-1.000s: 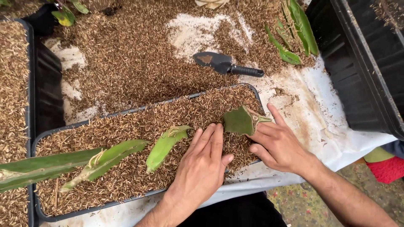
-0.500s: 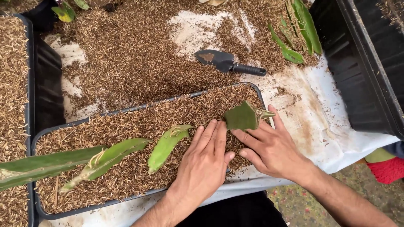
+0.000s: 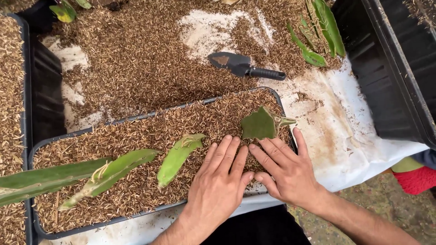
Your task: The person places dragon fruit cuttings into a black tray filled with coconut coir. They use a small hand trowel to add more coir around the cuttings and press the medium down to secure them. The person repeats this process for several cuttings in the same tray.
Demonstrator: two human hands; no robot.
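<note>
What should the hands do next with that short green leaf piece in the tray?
Probably press the husks firm around the leaf piece. Both hands, left and right, lie flat on the husks just below it, and it stands at the tray's right end, last in the row.

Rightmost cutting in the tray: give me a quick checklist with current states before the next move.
1. Rightmost cutting set in the husk: ok, its base is buried and the blade shows.
2. Left hand flat on the husk: ok, palm down, holding nothing.
3. Right hand beside the cutting: ok, fingers spread near its base.
4. Cutting firm: cannot tell.
5. Trowel free: ok, lying on loose husk beyond the tray.
6. Other cuttings undisturbed: ok, lying in a row to the left.
</note>
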